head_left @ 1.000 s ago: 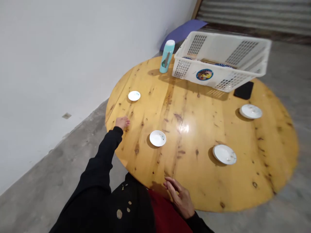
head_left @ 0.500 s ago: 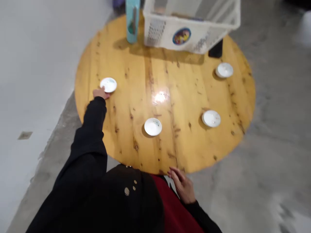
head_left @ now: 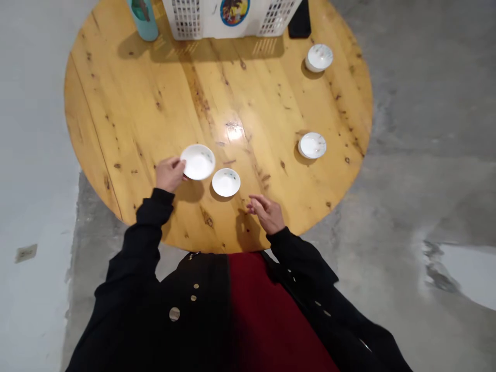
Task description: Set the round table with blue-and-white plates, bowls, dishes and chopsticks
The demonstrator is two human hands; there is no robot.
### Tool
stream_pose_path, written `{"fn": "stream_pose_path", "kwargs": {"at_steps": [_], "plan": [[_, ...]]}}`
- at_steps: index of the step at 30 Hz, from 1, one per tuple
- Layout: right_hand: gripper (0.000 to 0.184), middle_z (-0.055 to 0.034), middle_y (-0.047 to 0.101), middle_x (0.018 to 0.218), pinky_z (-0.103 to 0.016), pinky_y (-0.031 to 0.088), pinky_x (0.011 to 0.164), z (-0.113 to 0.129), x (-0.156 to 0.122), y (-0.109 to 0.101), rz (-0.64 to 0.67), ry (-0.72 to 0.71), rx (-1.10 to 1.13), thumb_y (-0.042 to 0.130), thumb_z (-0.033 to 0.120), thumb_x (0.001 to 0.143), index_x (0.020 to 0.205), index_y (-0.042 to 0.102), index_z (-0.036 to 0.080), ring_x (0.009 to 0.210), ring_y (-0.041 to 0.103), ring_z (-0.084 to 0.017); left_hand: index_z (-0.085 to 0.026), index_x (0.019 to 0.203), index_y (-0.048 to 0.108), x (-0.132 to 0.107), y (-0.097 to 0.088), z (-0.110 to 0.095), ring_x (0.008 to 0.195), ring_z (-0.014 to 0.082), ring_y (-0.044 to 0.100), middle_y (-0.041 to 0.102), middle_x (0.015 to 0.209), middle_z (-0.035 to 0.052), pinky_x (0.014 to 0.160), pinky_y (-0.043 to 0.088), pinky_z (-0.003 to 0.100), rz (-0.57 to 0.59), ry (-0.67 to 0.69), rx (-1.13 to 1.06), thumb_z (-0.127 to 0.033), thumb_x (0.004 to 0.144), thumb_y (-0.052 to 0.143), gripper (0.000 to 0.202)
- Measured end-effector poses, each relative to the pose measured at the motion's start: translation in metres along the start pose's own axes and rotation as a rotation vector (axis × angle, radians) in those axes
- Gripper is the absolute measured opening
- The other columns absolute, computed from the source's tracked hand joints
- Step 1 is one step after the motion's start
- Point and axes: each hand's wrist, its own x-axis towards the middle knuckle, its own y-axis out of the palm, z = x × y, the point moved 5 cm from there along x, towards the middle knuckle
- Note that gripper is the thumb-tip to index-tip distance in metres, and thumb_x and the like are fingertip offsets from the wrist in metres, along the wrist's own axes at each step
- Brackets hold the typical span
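Observation:
My left hand point(head_left: 170, 173) grips the left rim of a white shallow bowl point(head_left: 198, 162), thumb on top and fingers mostly hidden below. That bowl is held above the table, its shadow falling beneath it. Just right of it, a second white bowl point(head_left: 226, 183) with small dark marks inside rests on the wood. My right hand point(head_left: 267, 213) hovers over the table's near edge, to the right of the second bowl. Its fingers are loosely bent and a little apart, with nothing in them.
Two more white bowls stand on the right side of the round wooden table point(head_left: 127, 119): one nearer point(head_left: 312, 145), one farther point(head_left: 319, 58). At the back are a turquoise bottle point(head_left: 147, 26), a white plastic basket point(head_left: 211, 20) and a black phone-like slab point(head_left: 299, 21).
My left hand has lifted the bowl from the table's left side and brought it right, close to the middle bowl. My right hand has risen from the table edge to above the wood.

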Motion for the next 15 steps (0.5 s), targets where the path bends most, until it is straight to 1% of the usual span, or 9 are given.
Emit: {"fn": "stream_pose_path", "kwargs": {"at_steps": [3,6,8,11,13,15], "plan": [[0.052,-0.0043,0.067,0.075,-0.025,0.052,0.057,0.014,0.034,0.017,-0.019,-0.023,0.055,0.048,0.058,0.09,0.111,0.064,0.013,0.056,0.063,-0.013,-0.013,0.068,0.061,-0.032,0.041,-0.016,0.053,0.0125,0.056,0.053,0.055,-0.0002,0.057,0.042,0.023,0.103,0.059,0.099,-0.032,0.087,0.048,0.03],[0.048,-0.0018,0.065,0.069,-0.026,0.051,0.058,0.022,0.053,0.031,-0.002,-0.067,-0.027,0.047,0.05,0.091,0.116,0.063,0.012,0.052,0.06,-0.013,-0.015,0.07,0.063,-0.047,0.068,-0.022,0.062,0.0149,0.059,0.059,0.06,0.0025,0.062,0.041,0.024,0.142,0.118,0.288,-0.03,0.089,0.045,0.031],[0.042,-0.0026,0.066,0.068,-0.028,0.051,0.062,0.022,0.06,0.036,-0.015,-0.096,-0.162,0.044,0.041,0.092,0.115,0.065,0.013,0.057,0.063,-0.016,-0.015,0.075,0.065,-0.05,0.078,-0.024,0.069,0.0168,0.061,0.065,0.068,0.0053,0.066,0.041,0.025,0.145,0.138,0.455,-0.029,0.091,0.043,0.031],[0.041,-0.0075,0.072,0.076,-0.031,0.05,0.071,0.018,0.067,0.04,-0.051,-0.106,-0.418,0.039,0.033,0.091,0.116,0.065,0.012,0.071,0.067,-0.022,-0.015,0.086,0.067,-0.05,0.087,-0.023,0.079,0.0203,0.065,0.07,0.082,0.0105,0.07,0.041,0.027,0.166,0.126,0.68,-0.029,0.095,0.039,0.033],[0.043,-0.0106,0.074,0.085,-0.032,0.049,0.075,0.015,0.071,0.043,-0.061,-0.086,-0.581,0.038,0.031,0.092,0.121,0.064,0.012,0.08,0.068,-0.025,-0.014,0.099,0.067,-0.047,0.091,-0.023,0.085,0.0229,0.067,0.072,0.089,0.0132,0.073,0.042,0.028,0.201,0.11,0.778,-0.029,0.097,0.036,0.034],[0.045,-0.0121,0.074,0.091,-0.033,0.048,0.078,0.016,0.073,0.046,-0.046,-0.058,-0.715,0.037,0.029,0.093,0.129,0.059,0.012,0.086,0.069,-0.026,-0.014,0.114,0.063,-0.044,0.094,-0.022,0.088,0.025,0.068,0.072,0.093,0.0144,0.076,0.044,0.03,0.237,0.094,0.83,-0.029,0.097,0.035,0.036]]}}
